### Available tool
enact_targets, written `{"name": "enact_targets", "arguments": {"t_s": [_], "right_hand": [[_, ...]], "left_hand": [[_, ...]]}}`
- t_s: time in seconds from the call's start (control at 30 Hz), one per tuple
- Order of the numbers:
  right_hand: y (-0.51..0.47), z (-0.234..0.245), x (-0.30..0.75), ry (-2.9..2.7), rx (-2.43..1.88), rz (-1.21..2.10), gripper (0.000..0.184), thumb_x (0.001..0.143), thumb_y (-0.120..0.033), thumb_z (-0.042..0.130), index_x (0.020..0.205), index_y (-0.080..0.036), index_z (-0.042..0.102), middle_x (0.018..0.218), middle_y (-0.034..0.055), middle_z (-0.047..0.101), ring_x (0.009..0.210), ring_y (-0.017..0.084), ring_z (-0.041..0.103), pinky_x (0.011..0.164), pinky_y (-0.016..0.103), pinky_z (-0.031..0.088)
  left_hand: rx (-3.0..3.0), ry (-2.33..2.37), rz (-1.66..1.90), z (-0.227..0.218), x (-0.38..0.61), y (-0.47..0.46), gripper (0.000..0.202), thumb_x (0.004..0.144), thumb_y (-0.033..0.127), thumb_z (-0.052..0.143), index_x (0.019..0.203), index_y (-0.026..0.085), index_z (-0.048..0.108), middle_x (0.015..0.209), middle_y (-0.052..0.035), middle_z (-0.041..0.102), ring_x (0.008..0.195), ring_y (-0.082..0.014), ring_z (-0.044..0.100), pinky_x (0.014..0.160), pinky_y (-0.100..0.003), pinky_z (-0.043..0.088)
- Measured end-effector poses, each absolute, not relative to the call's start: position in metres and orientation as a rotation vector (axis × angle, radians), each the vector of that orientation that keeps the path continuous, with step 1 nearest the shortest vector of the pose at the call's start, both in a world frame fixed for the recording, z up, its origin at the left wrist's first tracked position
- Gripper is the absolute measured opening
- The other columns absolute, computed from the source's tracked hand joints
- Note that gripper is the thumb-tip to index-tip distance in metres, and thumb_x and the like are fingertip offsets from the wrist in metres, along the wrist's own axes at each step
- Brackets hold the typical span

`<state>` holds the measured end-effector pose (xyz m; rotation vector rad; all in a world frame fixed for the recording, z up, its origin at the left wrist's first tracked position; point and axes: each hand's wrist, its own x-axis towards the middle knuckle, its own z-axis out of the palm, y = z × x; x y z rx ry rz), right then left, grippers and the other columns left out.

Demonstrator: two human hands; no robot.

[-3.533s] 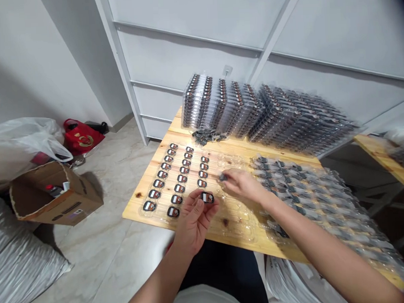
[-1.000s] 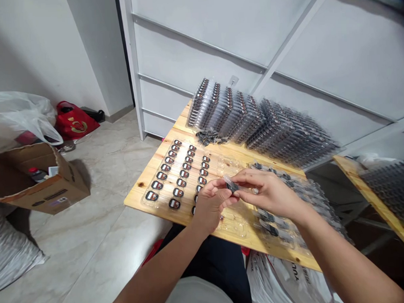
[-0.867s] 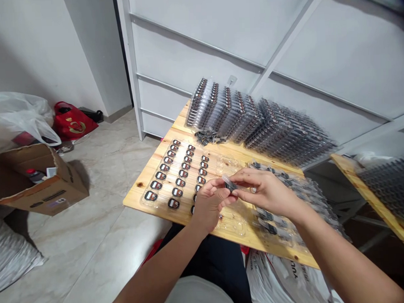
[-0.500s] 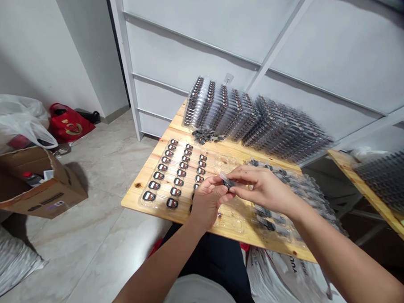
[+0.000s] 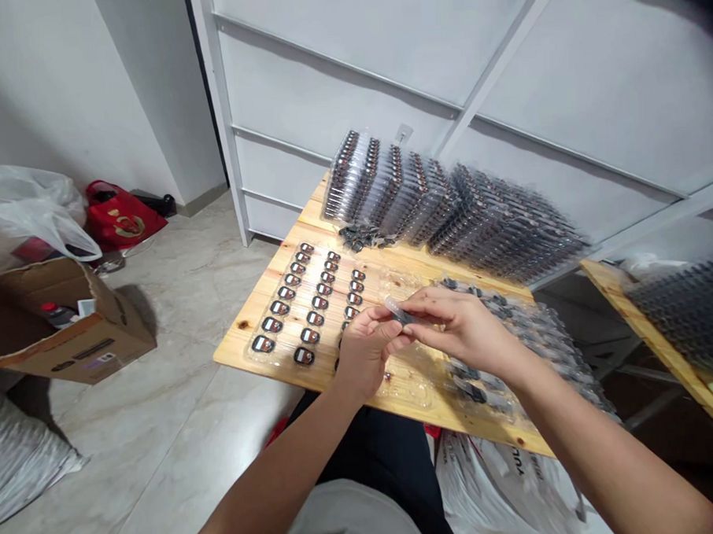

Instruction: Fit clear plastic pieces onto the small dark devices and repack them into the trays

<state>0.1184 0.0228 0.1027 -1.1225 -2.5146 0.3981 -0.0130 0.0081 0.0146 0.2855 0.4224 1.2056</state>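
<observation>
Pinching firmly, the left hand (image 5: 366, 355) and right hand (image 5: 462, 325) press their fingertips together on a small dark piece (image 5: 399, 313) with a clear plastic end. The piece is held above the middle of the worktop (image 5: 236, 352), over a clear blister tray (image 5: 410, 394). Toward the worktop's left corner, that tray carries rows of dark oval badges (image 5: 304, 356) with red and white faces; the left hand covers part of the rows. Along the right edge lies a second tray (image 5: 531, 346) of dark parts in clear shells. Stacked trays (image 5: 448, 204) stand along the far edge, with a small heap of dark pieces (image 5: 361, 237) just in front. On the floor to the left sits an open cardboard box (image 5: 57, 327), beside a plastic bag (image 5: 23, 211) and near a red bag (image 5: 118, 216).
</observation>
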Motion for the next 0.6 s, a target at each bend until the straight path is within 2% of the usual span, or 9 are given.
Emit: {"name": "enact_targets", "arguments": {"t_s": [0.13,0.2,0.3,0.47,0.6], "right_hand": [[0.019,0.102,0.122,-2.569,-1.127,0.336,0.023,0.085,-0.021,0.050,0.105,-0.013,0.059,0.091,0.0087,0.058,0.084,0.015,0.054,0.073,0.025,0.044],[0.015,0.100,0.125,-2.598,-1.169,0.322,0.021,0.085,-0.018,0.050,0.102,-0.011,0.059,0.091,0.0094,0.058,0.085,0.016,0.054,0.075,0.026,0.044],[0.007,0.093,0.133,-2.598,-1.243,0.276,0.016,0.081,-0.015,0.052,0.094,-0.010,0.060,0.089,0.0091,0.057,0.083,0.016,0.054,0.074,0.025,0.044],[-0.008,0.087,0.169,-2.483,-1.402,0.185,0.021,0.074,-0.011,0.053,0.094,-0.011,0.059,0.091,0.0075,0.057,0.084,0.015,0.054,0.075,0.023,0.044],[-0.011,0.090,0.243,-2.386,-1.430,0.102,0.025,0.074,-0.014,0.052,0.099,-0.013,0.059,0.092,0.0060,0.058,0.082,0.014,0.055,0.073,0.023,0.044]], "left_hand": [[0.328,0.490,1.161,0.019,-0.012,0.007,0.038,0.053,0.020,0.077,0.080,0.011,0.053,0.074,-0.0013,0.059,0.062,-0.0091,0.056,0.062,-0.020,0.048],[0.353,0.507,1.136,0.018,-0.009,0.003,0.035,0.055,0.019,0.076,0.081,0.012,0.054,0.075,-0.0009,0.059,0.065,-0.0090,0.057,0.064,-0.019,0.049],[0.389,0.493,1.145,0.013,0.002,-0.003,0.028,0.061,0.018,0.074,0.082,0.012,0.056,0.078,-0.0014,0.061,0.072,-0.0093,0.059,0.071,-0.019,0.050],[0.453,0.494,1.060,0.016,0.043,-0.006,0.024,0.064,0.021,0.072,0.081,0.013,0.057,0.074,-0.0005,0.060,0.070,-0.0081,0.058,0.068,-0.016,0.049],[0.546,0.523,0.920,0.036,0.092,-0.004,0.035,0.065,0.024,0.072,0.093,0.014,0.055,0.088,-0.0041,0.059,0.077,-0.0132,0.060,0.071,-0.023,0.051]]}}
